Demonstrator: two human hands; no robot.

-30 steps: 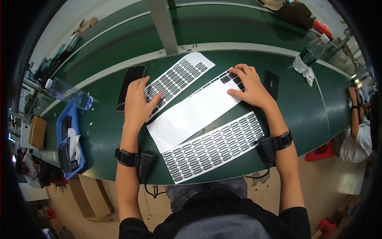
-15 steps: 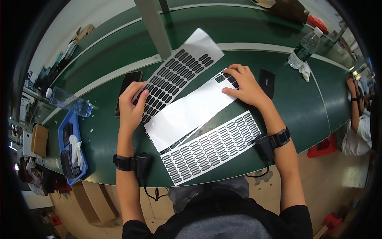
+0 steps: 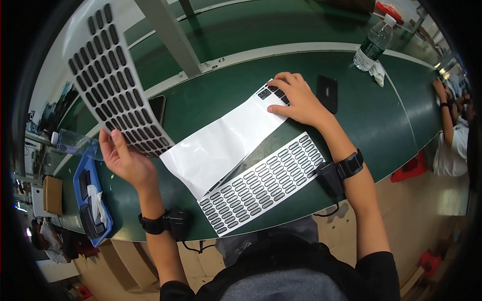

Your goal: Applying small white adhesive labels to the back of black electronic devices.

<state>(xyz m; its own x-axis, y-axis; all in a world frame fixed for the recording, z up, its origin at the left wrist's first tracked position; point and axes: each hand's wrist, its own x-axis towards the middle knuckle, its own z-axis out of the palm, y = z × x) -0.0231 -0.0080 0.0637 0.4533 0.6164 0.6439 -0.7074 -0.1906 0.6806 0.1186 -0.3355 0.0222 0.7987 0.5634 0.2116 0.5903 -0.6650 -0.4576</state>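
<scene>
In my left hand (image 3: pixel 128 159), a flexible sheet of black pill-shaped stickers (image 3: pixel 113 75) is pinched between thumb and fingers near its lower edge. It stands raised and curved at the left. Its lower end meets or overlaps the glossy white sheet (image 3: pixel 216 143); whether the two are joined I cannot tell. My right hand (image 3: pixel 298 100) rests, fingers apart, on that sheet's far right end, beside black labels (image 3: pixel 273 93). More black labels show under its near edge. Closer to me lies a white label sheet (image 3: pixel 263 184) with rows of dark-outlined ovals, touched by neither hand.
On the green table (image 3: pixel 381 125) lie a black phone (image 3: pixel 327 94) and, farther right, an upright water bottle (image 3: pixel 374 45) with a crumpled tissue. At the left, a bottle (image 3: pixel 78 143) lies beside a blue tray (image 3: pixel 107 220). A metal post (image 3: pixel 170 37) rises at the back.
My left hand has moved left and nearer, lifting the black sticker sheet up and leftward. The white sheet's left part now reaches farther left. My right hand stays on the same end.
</scene>
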